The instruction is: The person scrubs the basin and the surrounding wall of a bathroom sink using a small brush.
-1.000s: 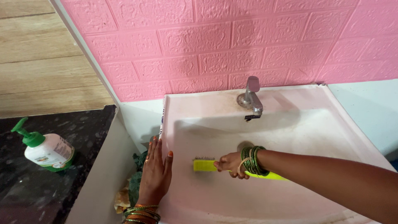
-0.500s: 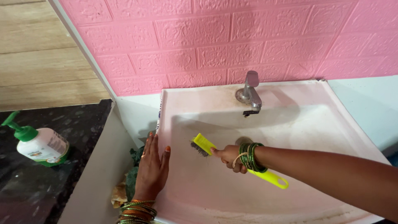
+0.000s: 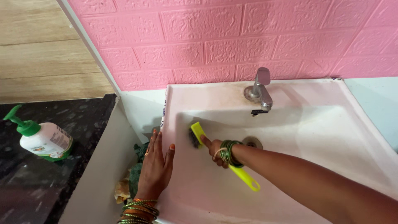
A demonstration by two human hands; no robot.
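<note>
Both hands work at a pale pink sink (image 3: 315, 124): the left hand (image 3: 156, 166) lies flat and open, fingers together, on the sink's left rim, gripping nothing, while the right hand (image 3: 215, 150) is closed around the middle of a yellow-green scrubbing brush (image 3: 224, 159).

At far left a dark speckled stone surface (image 3: 83, 120) carries a white pump bottle (image 3: 41, 139) with a green pump head and a label in green and white (its print is too small to make out); it lies tilted, pump pointing up and left. Behind it the wall is wood-look panelling (image 3: 45, 54), and behind the sink it is pink embossed brick-pattern sheet (image 3: 232, 37). Between the dark surface and the sink sits a crumpled green cloth (image 3: 137, 174), just beside the left wrist with its green and orange bangles.

The brush's long axis runs diagonally: its dark bristled head points up and left, pressed against the basin's left inner wall, and its looped handle end points down and right, under the right wrist. Right of it lies the drain (image 3: 253, 143), and a metal tap (image 3: 260, 89) stands on the back ledge.
</note>
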